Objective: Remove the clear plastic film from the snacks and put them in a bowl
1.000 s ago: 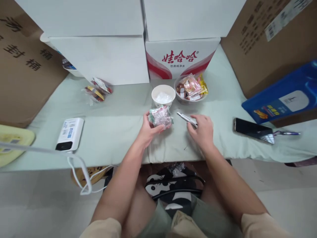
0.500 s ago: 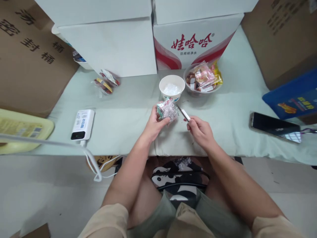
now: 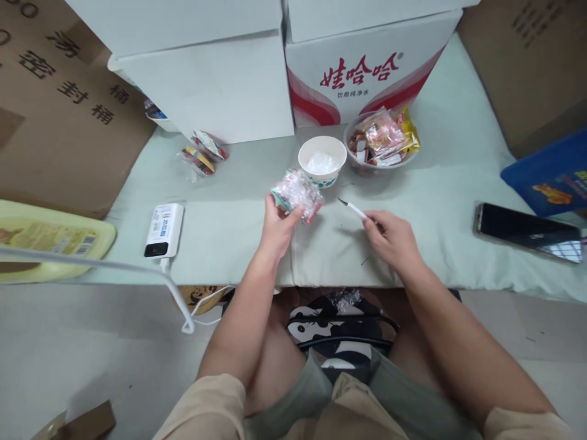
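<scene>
My left hand (image 3: 277, 232) grips a crinkled clear plastic packet (image 3: 298, 192) with green and red print, thumb across its near side. Between the fingers of my right hand (image 3: 392, 241) is a slim white-handled knife (image 3: 355, 209), its short dark blade pointing left toward the packet but apart from it. Just behind the packet stands a white paper bowl (image 3: 328, 180) with crumpled clear plastic inside. To its right, a clear plastic bowl (image 3: 364, 170) holds several wrapped snacks (image 3: 387, 135).
Two snack packets (image 3: 199, 160) lie at the back left. A white power bank (image 3: 165, 229) with a cable and a yellow jug (image 3: 55, 241) are on the left. On the right are a phone (image 3: 527, 232) and a blue package (image 3: 550, 177). White cartons (image 3: 206, 91) line the back.
The knife and packet have moved apart: my left hand shifted left with the packet, now turned flatter, while my right hand drew right with the knife. The whole view slid slightly.
</scene>
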Demonstrator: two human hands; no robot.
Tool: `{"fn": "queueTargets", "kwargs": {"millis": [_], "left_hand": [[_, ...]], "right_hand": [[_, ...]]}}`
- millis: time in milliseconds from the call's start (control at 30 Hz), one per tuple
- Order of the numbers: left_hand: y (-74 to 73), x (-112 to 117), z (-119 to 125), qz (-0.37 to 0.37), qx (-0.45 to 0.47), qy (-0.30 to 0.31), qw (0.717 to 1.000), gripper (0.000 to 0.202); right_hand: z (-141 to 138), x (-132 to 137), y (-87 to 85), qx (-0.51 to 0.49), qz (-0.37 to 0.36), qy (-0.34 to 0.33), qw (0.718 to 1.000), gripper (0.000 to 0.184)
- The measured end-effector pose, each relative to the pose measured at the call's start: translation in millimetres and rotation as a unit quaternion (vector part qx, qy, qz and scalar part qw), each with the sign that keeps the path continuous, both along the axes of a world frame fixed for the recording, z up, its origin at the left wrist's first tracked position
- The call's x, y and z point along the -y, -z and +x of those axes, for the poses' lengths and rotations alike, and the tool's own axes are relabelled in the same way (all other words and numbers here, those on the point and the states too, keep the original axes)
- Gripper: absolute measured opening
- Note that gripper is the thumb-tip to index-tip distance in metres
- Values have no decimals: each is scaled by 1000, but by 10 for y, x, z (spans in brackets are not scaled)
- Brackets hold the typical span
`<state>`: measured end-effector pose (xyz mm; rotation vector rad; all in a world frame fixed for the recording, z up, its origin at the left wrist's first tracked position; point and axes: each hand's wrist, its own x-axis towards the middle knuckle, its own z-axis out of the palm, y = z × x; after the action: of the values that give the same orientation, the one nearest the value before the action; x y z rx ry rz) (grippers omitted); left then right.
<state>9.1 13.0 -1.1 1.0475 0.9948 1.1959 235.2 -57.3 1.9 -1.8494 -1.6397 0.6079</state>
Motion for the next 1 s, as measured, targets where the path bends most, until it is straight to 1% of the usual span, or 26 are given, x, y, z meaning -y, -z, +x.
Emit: {"fn": "queueTargets", "kwargs": {"millis": [33, 100, 133, 167, 233, 267, 300, 333, 367, 400, 433, 500, 667, 800, 867, 900, 1000], "left_hand": [[29, 40, 29, 4, -31, 15, 999, 74], [69, 137, 97, 6, -113, 70, 991, 73], [76, 184, 125, 10, -165, 92, 982, 73], [74, 222, 143, 24, -220, 98, 970, 73], [50, 264, 141, 86, -317, 64, 942, 77], [35, 266, 124, 131, -353, 44, 925, 80], [20, 259, 98, 178, -380, 38, 907, 79], [8, 245, 68, 219, -401, 52, 888, 74], [-1, 230, 37, 251, -417, 81, 870, 64], [-5, 215, 8, 270, -429, 113, 854, 52], [-6, 204, -17, 277, -436, 139, 845, 42], [-2, 194, -55, 263, -437, 162, 845, 31], [-2, 174, -111, 224, -406, 181, 867, 30], [10, 106, -138, 229, -393, 203, 867, 20], [21, 92, -139, 236, -391, 194, 868, 16], [27, 99, -134, 233, -387, 184, 873, 13], [33, 169, -100, 200, -366, 153, 896, 9]], "right_hand": [[58, -11, 17, 36, 15, 19, 999, 36], [163, -41, 63, 103, 16, 40, 994, 37], [206, -57, 90, 131, 9, 45, 990, 37], [242, -73, 117, 154, 5, 50, 987, 35], [287, -95, 167, 187, 21, 64, 980, 31], [295, -100, 187, 196, 38, 71, 977, 30], [294, -101, 202, 200, 57, 78, 975, 30], [286, -98, 213, 198, 76, 80, 974, 30], [271, -91, 221, 191, 93, 74, 974, 30], [251, -83, 227, 181, 107, 62, 976, 30], [227, -74, 233, 171, 118, 48, 977, 30], [176, -59, 244, 148, 133, 15, 980, 29], [41, -70, 273, 69, 154, -67, 983, 26], [-65, -98, 275, 21, 174, -114, 978, 24], [-99, -77, 264, 6, 183, -137, 974, 23], [-106, -53, 258, -2, 185, -145, 972, 23], [-92, 66, 248, -19, 178, -143, 973, 23]]}}
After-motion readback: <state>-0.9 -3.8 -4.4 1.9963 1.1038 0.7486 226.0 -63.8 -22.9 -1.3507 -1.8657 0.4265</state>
